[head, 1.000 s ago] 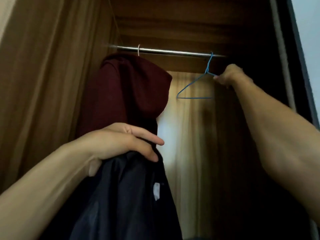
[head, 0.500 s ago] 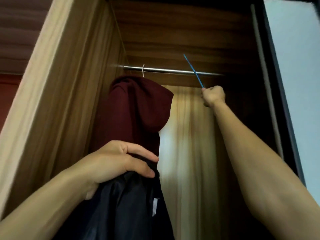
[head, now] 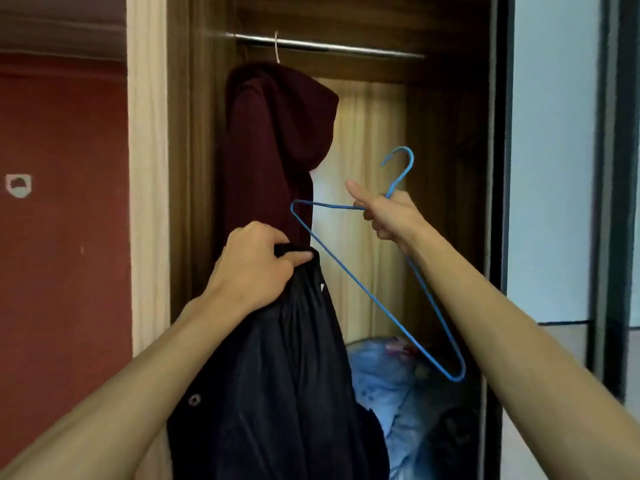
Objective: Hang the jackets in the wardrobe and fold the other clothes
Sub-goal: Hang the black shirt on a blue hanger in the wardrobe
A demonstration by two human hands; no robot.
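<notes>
Dim indoor light, wardrobe interior in deep shadow, soft glow on its pale back panel, slight overall blur, wide-angle bowing at edges

Dark jacket's lower part cut off at bottom edge; blue bundle partly hidden behind.

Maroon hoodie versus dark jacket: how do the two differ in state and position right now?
The maroon hoodie already hangs from the wardrobe rail on a white hanger hook; the dark jacket has no hanger in it and is bunched in the left hand. The hoodie sits high inside the wardrobe; the jacket droops lower, in front of it. The right hand holds a bare blue hanger. Both garments are dark.
</notes>
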